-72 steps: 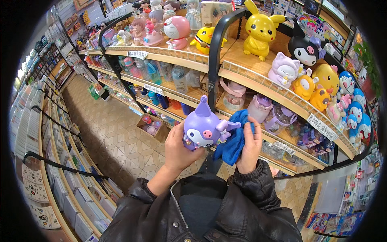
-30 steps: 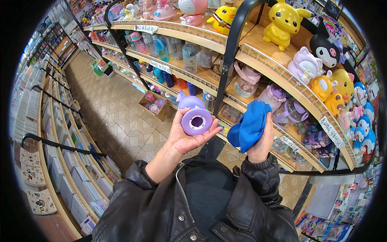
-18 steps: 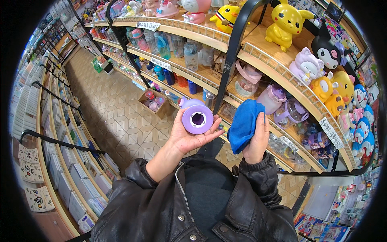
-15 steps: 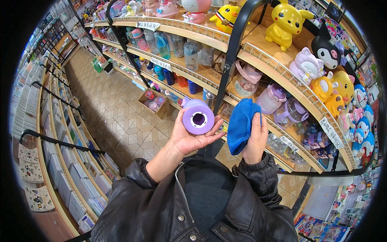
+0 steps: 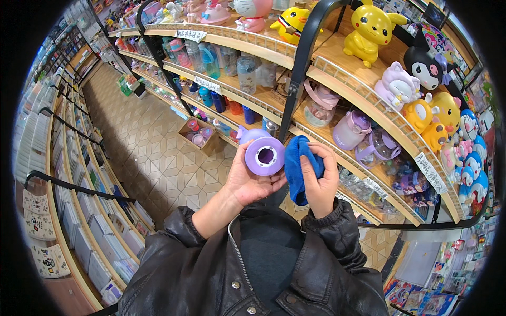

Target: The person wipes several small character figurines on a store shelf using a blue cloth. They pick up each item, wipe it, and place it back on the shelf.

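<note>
Purple figurine, the landmark for all that follows, sits in the left hand with its round base and dark centre hole turned up toward the camera; it hangs in the air in front of the shelves, above the person's chest.

Largest in view is the curved wooden shelf unit, rising behind and to the right of the figurine, with black metal uprights and low wire rails along each tier. Below and left of the figurine spreads the patterned tile floor. Nearer the camera, under the figurine, is the black leather jacket the person wears.

On the top tier, up and right of the figurine, stands a yellow character toy, and further right a black-and-white one. Directly right of the figurine, on a lower tier, sit lilac lidded cups. On the floor to the left of the figurine rests a small cardboard box of pink and purple items.

The left hand cups the figurine from below and the left, its grip curled around the body. The right hand, just right of the figurine, has its grip closed over a bunched blue cloth, which touches the figurine's right edge.
</note>
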`<state>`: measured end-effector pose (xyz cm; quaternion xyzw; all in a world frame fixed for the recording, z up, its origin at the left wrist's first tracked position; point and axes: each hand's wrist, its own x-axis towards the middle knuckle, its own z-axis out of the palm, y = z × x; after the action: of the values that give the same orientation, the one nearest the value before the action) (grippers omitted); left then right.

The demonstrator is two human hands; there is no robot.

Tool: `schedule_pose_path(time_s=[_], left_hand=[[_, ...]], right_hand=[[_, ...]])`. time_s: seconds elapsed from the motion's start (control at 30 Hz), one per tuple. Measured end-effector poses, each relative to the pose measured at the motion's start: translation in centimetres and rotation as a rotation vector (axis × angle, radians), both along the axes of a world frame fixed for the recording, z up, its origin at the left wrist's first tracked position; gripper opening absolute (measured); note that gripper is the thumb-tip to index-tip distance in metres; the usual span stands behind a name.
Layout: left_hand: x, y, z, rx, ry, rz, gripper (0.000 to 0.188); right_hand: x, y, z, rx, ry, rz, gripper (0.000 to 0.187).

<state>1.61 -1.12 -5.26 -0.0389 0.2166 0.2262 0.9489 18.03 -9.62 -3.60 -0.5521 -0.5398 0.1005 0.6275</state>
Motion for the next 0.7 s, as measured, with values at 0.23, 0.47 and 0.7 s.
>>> schedule_pose_path(time_s=[0.23, 0.47, 0.7], left_hand=[[-0.1, -0.4, -0.1, 0.071, -0.22, -0.057, 0.07], [-0.4, -0.1, 1.1, 0.213, -0.129, -0.007, 0.064], [-1.2, 0.3, 0.5, 0.459, -0.196, -0.003, 0.063]], right_hand=[[-1.7, 0.6, 0.8, -0.051, -0.272, 0.136, 0.038], [-1.8, -0.8, -0.1, -0.017, -0.27, 0.256, 0.039], [-1.4, -1.5, -0.4, 0.087, -0.315, 0.295, 0.033]])
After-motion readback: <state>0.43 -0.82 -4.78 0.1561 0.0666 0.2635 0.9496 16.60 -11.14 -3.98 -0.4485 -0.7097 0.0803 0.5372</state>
